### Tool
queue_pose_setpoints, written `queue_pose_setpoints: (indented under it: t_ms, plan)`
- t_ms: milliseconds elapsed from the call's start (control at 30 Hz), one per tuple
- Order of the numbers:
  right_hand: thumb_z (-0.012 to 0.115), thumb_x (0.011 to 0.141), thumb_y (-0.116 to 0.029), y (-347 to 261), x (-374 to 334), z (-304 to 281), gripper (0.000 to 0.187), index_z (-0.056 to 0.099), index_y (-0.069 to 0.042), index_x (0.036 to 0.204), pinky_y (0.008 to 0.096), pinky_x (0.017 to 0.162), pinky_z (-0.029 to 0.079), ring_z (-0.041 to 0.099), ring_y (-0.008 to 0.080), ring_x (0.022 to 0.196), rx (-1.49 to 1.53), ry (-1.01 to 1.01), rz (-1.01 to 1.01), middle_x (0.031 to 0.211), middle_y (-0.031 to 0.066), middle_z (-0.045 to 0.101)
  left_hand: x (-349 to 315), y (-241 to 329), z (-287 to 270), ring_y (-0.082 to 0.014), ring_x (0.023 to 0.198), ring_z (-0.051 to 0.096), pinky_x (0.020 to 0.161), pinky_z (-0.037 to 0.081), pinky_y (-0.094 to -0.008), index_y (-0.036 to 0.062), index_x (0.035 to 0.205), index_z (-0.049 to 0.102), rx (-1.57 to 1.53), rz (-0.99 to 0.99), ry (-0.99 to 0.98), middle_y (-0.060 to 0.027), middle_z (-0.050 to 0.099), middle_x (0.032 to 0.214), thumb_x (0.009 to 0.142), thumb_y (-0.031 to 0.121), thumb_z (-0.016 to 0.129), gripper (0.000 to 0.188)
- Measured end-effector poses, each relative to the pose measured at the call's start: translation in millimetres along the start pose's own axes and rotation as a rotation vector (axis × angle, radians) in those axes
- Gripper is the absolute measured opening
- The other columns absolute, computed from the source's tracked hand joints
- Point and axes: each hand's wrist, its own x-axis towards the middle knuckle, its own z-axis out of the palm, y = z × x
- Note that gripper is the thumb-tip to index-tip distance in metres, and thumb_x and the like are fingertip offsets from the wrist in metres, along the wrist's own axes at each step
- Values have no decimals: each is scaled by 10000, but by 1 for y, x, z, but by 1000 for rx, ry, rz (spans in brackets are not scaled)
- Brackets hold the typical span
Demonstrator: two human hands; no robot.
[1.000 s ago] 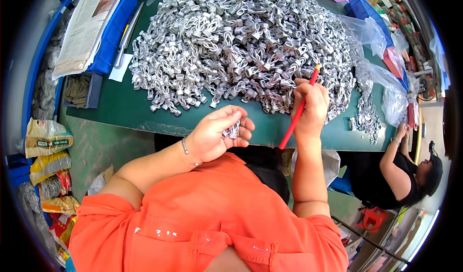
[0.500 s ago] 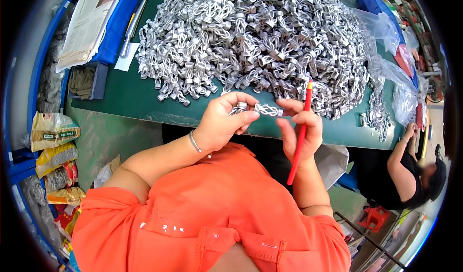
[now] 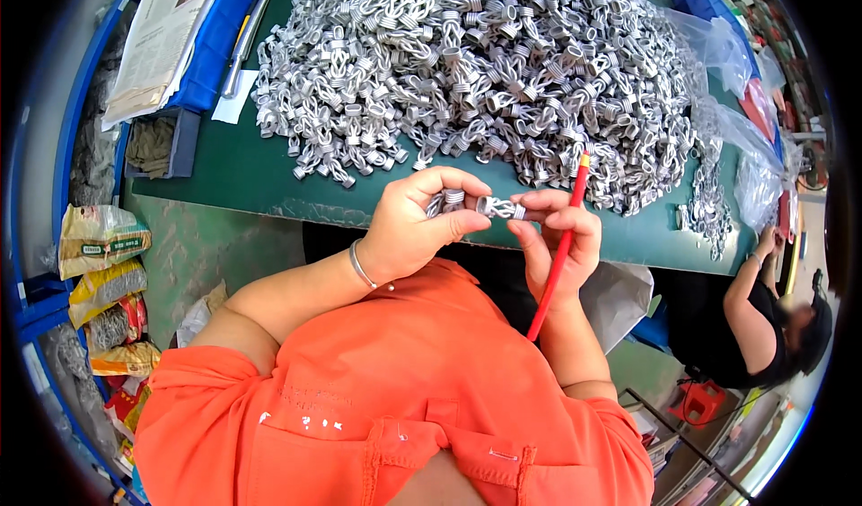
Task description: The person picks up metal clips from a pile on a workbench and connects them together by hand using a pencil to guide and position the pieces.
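My left hand (image 3: 404,223) is closed, with thumb and forefinger pinching a small silver metal fitting (image 3: 501,208) that has a ribbed collar and twisted, open loops. Another ribbed silver fitting (image 3: 446,202) sits within the curl of the same fingers. At the free end of the pinched fitting, the thumb and fingertips of my right hand (image 3: 567,246) touch it. A slim red pencil (image 3: 558,277) with a yellowish upper end is tucked in my right hand, slanting across the fingers. Beyond both hands lies a large heap of similar silver fittings (image 3: 467,84).
The heap covers much of a green table (image 3: 238,165). Papers (image 3: 166,39) rest on a blue bin (image 3: 211,66) at left, above a grey box (image 3: 166,147) of cloth. Clear plastic bags (image 3: 754,183) and linked metal pieces (image 3: 709,214) lie at right, near another person (image 3: 745,322).
My right fingers have closed in on the end of the fitting, where they stood apart before. The pencil has shifted slightly right at its upper end and left at its lower end.
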Motion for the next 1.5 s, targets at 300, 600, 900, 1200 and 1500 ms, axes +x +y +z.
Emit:
queue_pose_setpoints:
  t_ms: [300, 600, 900, 1200, 1500]
  plan:
    - [735, 635, 44, -12, 7, -1, 388, 402, -65, 801, 367, 634, 520, 625, 307, 767, -213, -58, -278, 859, 175, 615, 2, -7, 2, -128, 673, 586, 578, 492, -246, 8, 1012, 534, -289, -276, 24, -91, 592, 835, 854, 61, 548, 168]
    - [702, 653, 58, 8, 16, -33, 310, 451, -28, 814, 327, 632, 456, 542, 276, 687, -825, 196, -207, 820, 145, 580, 3, -26, -11, -184, 773, 581, 658, 507, -332, 52, 1008, 496, -745, -426, -66, -86, 552, 909, 891, 122, 497, 137]
    - [683, 685, 61, 22, 16, -41, 275, 462, -14, 830, 253, 597, 460, 556, 176, 653, -691, 333, -126, 848, 143, 593, 5, -18, -5, -144, 669, 550, 561, 471, -283, 35, 934, 520, -554, -358, -18, -67, 548, 809, 830, 61, 585, 125]
    - [618, 746, 93, -3, -9, -12, 310, 384, -52, 887, 241, 636, 488, 581, 141, 710, -171, -34, 20, 950, 187, 572, 7, -14, 3, -118, 638, 550, 538, 480, -247, -22, 1026, 539, -382, -353, 22, -64, 566, 798, 809, 51, 612, 241]
    - [572, 750, 147, 7, -15, -2, 339, 368, -54, 932, 299, 735, 516, 581, 195, 855, 376, 53, 342, 984, 173, 537, 1, -2, 2, -119, 657, 556, 593, 471, -220, -44, 959, 571, 7, -13, -92, -76, 548, 836, 779, -53, 600, 183]
